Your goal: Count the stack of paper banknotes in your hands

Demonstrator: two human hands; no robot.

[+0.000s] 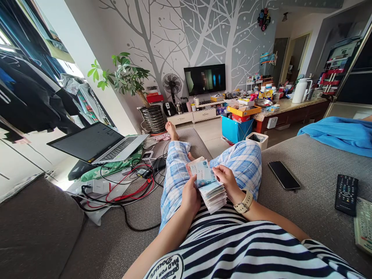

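A thick stack of banknotes (213, 198) is held over my lap, its lower ends fanned out in many edges. My left hand (191, 195) is closed around the left side of the stack, thumb on top. Upright above the thumb stand blue-and-white notes (202, 173), with a reddish edge behind them. The fingers of my right hand (228, 180) are pinched at the right edge of these upper notes. A pale-strapped watch (244, 201) is on my right wrist. My fingers hide part of the notes.
To the left, an open laptop (116, 149) rests near tangled cables (142, 182) and a white power adapter (97, 187). A phone (284, 175), a black remote (346, 194) and a pale keypad-like device (364, 224) lie on the grey sofa at right. A bin (258, 140) stands beyond my knee.
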